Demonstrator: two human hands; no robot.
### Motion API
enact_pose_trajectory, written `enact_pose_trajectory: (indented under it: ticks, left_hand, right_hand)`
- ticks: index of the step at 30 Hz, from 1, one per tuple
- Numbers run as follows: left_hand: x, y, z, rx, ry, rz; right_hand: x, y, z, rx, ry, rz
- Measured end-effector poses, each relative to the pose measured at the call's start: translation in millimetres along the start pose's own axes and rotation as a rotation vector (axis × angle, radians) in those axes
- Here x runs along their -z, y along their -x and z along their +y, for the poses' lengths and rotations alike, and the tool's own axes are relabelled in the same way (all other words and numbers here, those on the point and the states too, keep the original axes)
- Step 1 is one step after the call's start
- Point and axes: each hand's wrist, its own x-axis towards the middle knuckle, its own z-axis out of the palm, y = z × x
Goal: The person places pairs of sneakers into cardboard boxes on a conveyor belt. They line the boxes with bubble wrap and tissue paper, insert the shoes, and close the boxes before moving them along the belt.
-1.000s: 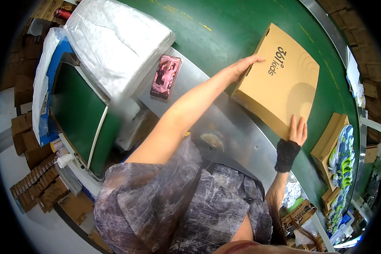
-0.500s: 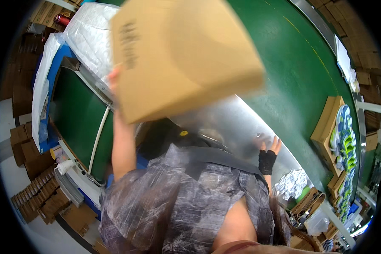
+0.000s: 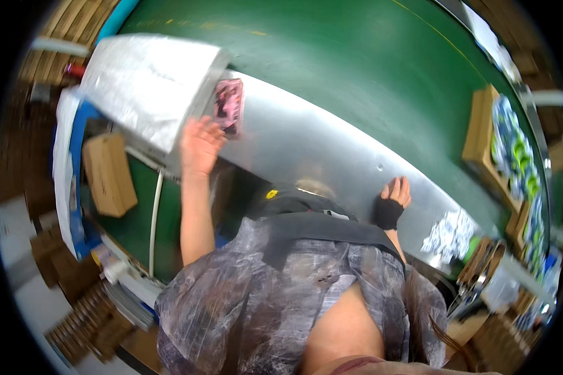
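My left hand is raised over the left side, its fingers spread and nothing in them. Just beyond its fingertips a pink and black packet lies on the shiny metal ledge. Beside this hand is a large block covered in whitish plastic. A brown cardboard box sits apart from the hand, tilted, at the left by the green surface below. My right hand, in a black fingerless glove, rests on the right part of the ledge with fingers extended and holds nothing.
A green conveyor belt curves beyond the ledge. At the right, blue and lime-green shoes stand beside an open cardboard box. Crumpled white paper lies at the ledge's right end. A white pipe rises at the left.
My left hand has let go of the cardboard box, which now sits at the left. The packet on the ledge has come into sight. My right hand stays on the ledge.
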Motion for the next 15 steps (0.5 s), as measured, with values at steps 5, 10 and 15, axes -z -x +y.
enact_pose_trajectory:
  ticks: [5, 10, 15]
  left_hand:
    - [-75, -1, -114, 0.43, -0.441, -0.229]
    - [-106, -1, -160, 0.555, -0.664, -0.302]
    - [-133, -10, -178, 0.536, -0.792, -0.359]
  right_hand:
    - [32, -1, 30, -0.352, -0.461, 0.033]
    - [47, 33, 95, -0.601, -0.159, 0.077]
    - [73, 44, 124, -0.691, -0.003, 0.292]
